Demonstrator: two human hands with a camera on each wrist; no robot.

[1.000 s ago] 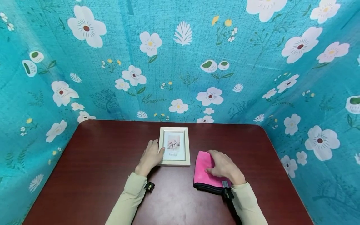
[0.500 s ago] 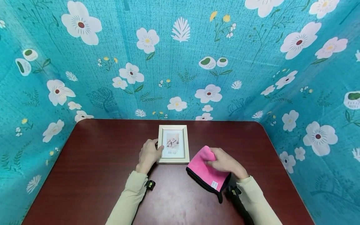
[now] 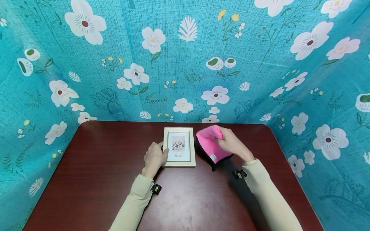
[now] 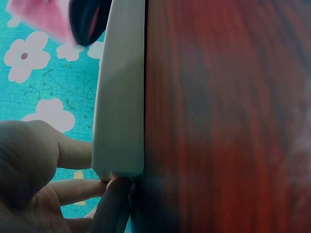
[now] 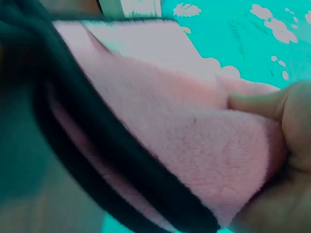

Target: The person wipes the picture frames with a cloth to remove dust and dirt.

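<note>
A cream picture frame (image 3: 179, 166) lies face up on the table, with a small print behind its glass. At its left side is my left hand (image 3: 154, 157), the thumb on the front border and the fingers along the outer edge. In the left wrist view, the thumb and fingers (image 4: 77, 189) meet the near corner of the frame (image 4: 121, 97). My right hand (image 3: 232, 142) grips a folded pink cleaning cloth (image 3: 209, 141) with black edging, held up just right of the frame. The right wrist view shows the cloth (image 5: 194, 145) bunched between thumb and fingers, its folds hanging away.
The dark red wooden table (image 3: 101, 179) has rounded far corners. A blue floral curtain (image 3: 173, 64) hangs behind it and along both sides. A small black wrist camera (image 3: 156, 189) is strapped to the left wrist, another camera (image 3: 239, 174) to the right.
My right hand has picked the pink cloth up off the table and carried it away from me, up beside the frame's right edge. The left hand and the frame stay in place.
</note>
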